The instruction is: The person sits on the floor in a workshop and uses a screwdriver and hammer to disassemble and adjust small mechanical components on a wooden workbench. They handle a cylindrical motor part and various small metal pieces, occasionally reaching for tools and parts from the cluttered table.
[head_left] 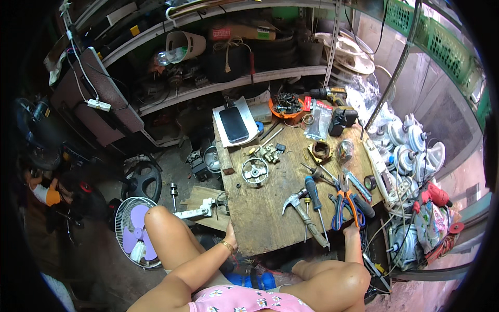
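Note:
My left hand is at the front left corner of the wooden tabletop, gripping its edge. My right hand is at the right front edge, just below orange-and-blue pliers, its fingers mostly hidden. Nearby lie a claw hammer, a blue screwdriver and more hand tools. Farther back sit a round metal housing, small mechanical parts, a black phone on white paper, an orange bowl of small parts and a drill.
A caged fan with purple blades stands at the left, near a black wheel. Shelves span the back. Several white round parts, power strips and cables crowd the right. A person's hand-sized limb or figure shows dimly at far left.

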`<state>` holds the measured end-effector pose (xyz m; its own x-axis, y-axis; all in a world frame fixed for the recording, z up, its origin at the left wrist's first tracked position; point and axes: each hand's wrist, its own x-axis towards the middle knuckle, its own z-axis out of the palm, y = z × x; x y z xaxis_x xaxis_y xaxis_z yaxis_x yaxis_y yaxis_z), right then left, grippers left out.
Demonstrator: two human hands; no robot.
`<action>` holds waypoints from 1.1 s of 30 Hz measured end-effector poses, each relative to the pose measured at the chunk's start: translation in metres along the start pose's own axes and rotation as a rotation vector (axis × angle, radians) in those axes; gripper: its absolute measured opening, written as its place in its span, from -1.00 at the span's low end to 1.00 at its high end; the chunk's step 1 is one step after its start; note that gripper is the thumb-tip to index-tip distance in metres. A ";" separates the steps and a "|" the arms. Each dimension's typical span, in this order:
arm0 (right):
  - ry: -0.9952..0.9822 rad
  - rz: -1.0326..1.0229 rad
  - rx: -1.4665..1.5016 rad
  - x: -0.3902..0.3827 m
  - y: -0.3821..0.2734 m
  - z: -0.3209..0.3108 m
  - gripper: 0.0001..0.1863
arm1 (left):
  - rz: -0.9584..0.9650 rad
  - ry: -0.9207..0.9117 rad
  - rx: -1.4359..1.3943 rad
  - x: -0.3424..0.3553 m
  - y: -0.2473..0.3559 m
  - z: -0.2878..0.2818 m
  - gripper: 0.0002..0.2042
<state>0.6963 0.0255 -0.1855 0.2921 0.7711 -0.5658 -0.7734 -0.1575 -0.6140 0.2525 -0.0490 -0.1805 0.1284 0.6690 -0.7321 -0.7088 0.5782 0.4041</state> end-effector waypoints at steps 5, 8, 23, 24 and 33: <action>-0.013 -0.010 -0.066 -0.005 0.001 0.008 -0.63 | 0.020 0.064 -0.045 -0.012 0.004 0.008 -0.38; -0.008 -0.029 -0.120 -0.007 -0.002 -0.001 -0.64 | 0.035 0.117 -0.052 -0.018 0.009 0.024 -0.39; -0.003 0.344 -1.721 -0.168 -0.144 0.007 -0.76 | 0.017 0.074 0.236 -0.028 0.030 0.028 -0.49; 0.026 0.275 -1.908 -0.179 -0.157 0.023 -0.75 | 0.031 0.079 0.337 -0.029 0.036 0.025 -0.50; -0.333 -0.722 -1.942 -0.229 -0.076 0.240 -0.76 | 0.544 0.206 0.494 -0.013 0.164 0.031 -0.61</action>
<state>0.5533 0.0092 0.1224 -0.0583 0.9966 -0.0577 0.9150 0.0302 -0.4022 0.1559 0.0518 -0.0877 -0.3162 0.8470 -0.4273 -0.2358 0.3661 0.9002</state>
